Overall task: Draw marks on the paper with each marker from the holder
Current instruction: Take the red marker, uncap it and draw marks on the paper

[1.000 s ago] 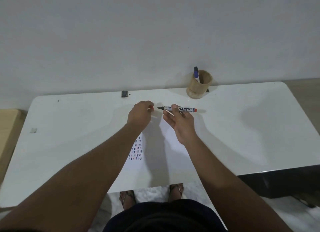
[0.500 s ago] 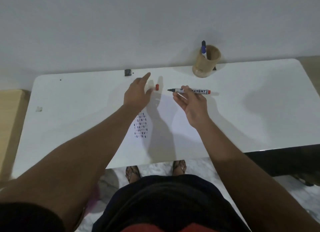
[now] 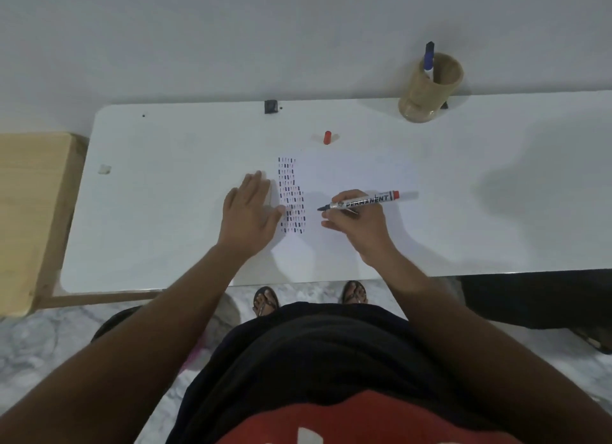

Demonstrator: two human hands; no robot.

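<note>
A white paper [image 3: 351, 178] lies on the white table [image 3: 165, 195], bearing columns of short dark and red marks [image 3: 291, 195]. My right hand [image 3: 357, 225] grips an uncapped permanent marker [image 3: 364, 201] with a red end, its tip pointing left just right of the marks. My left hand [image 3: 248, 215] lies flat, fingers apart, on the paper's left edge beside the marks. The red cap [image 3: 327, 137] stands on the table beyond the paper. A wooden holder [image 3: 430, 92] at the back right contains a blue marker [image 3: 428, 59].
A small black object [image 3: 271, 106] sits at the table's back edge by the wall. A small white scrap [image 3: 104, 169] lies at the left. A wooden piece of furniture [image 3: 29, 211] stands left of the table. My sandalled feet [image 3: 265, 299] show below the front edge.
My left hand set the red cap down beyond the paper and came back to press flat beside the marks. My right hand brought the uncapped marker down towards the marks.
</note>
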